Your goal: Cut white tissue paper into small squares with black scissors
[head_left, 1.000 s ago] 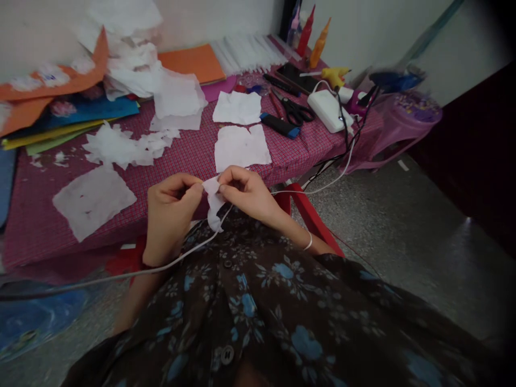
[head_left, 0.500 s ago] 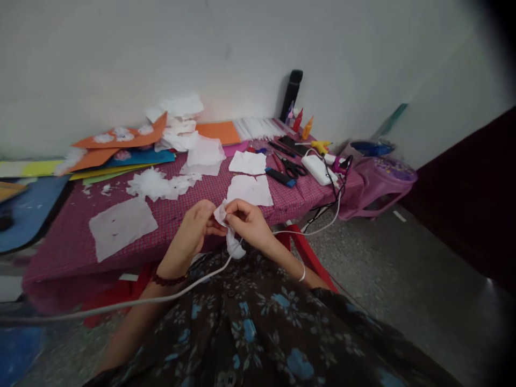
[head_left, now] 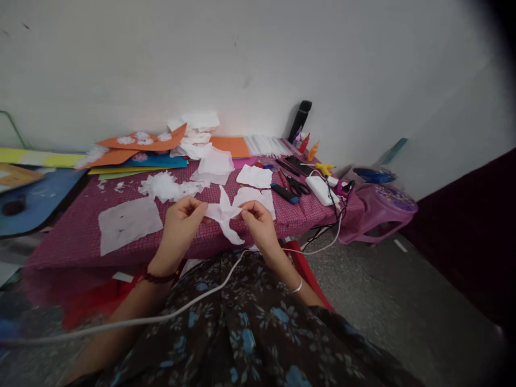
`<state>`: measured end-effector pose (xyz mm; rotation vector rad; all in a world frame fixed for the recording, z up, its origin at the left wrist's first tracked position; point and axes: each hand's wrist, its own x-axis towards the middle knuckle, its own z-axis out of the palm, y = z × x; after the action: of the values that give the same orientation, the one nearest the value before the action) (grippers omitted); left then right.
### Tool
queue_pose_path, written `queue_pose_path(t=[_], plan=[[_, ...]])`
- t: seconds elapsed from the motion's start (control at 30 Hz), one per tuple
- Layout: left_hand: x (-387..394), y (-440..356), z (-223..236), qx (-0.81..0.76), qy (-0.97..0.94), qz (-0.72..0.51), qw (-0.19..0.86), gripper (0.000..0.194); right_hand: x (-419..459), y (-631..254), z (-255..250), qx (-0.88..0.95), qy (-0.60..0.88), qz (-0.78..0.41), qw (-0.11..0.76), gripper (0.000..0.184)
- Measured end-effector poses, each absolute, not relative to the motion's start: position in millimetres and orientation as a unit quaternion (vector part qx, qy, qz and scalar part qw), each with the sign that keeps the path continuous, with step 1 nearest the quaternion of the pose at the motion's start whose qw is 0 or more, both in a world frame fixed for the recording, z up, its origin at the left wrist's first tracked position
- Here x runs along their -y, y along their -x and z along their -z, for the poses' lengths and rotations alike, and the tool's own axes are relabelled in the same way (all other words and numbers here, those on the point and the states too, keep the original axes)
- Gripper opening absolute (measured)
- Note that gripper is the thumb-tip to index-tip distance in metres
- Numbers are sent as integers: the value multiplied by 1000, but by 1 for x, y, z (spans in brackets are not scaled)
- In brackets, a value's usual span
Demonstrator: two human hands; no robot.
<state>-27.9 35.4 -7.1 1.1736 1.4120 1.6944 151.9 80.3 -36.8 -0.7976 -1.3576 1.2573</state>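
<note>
A thin white tissue paper piece [head_left: 224,212], spread into several pointed arms, is stretched between my two hands above the table's front edge. My left hand [head_left: 180,224] pinches its left arm between thumb and fingers. On the other side, my right hand [head_left: 260,226] pinches the right arm the same way. One arm of the tissue points away from me and another hangs towards me. Just behind it lie a square tissue sheet [head_left: 258,200] and a smaller white sheet [head_left: 254,176]. A larger tissue sheet [head_left: 129,223] lies flat left of my left hand.
Torn tissue scraps [head_left: 165,186] lie behind the hands, beside coloured sheets [head_left: 149,160]. Scissors [head_left: 297,186], a blue-black cutter [head_left: 285,193], a white box [head_left: 322,190] and a yellow glue gun [head_left: 324,169] sit at right. A white cable [head_left: 189,307] crosses my lap. A purple stool [head_left: 377,212] stands right.
My hands have moved apart. The tissue, bunched between my fingers before, is now opened out into several arms. The view has shifted slightly.
</note>
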Motion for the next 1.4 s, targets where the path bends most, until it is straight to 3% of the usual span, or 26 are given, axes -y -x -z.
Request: queue_pose_path(t=[0.23,0.47,0.57,0.77,1.07,1.23,1.4], plan=[[-35,16,37,-531,-456,-606,377,22,-84,-163,62,559,370,-577,467,19],[-32,-2,33,-515,-514,-567,387,25,-76,-172,49,620,394,-507,450,46],[-31,-8,32,-512,-544,-554,368,26,-74,-174,50,685,426,-413,421,32],[-25,-17,29,-535,-587,-525,306,25,-84,-181,58,687,465,-294,475,19],[-32,-15,29,-641,-623,-391,220,40,-78,-168,62,683,445,-291,500,15],[-44,-20,10,-689,-661,-272,118,13,-71,-162,59,698,419,-293,501,17],[-48,-10,5,-697,-666,-259,56,17,-79,-170,61,658,452,-297,525,16]])
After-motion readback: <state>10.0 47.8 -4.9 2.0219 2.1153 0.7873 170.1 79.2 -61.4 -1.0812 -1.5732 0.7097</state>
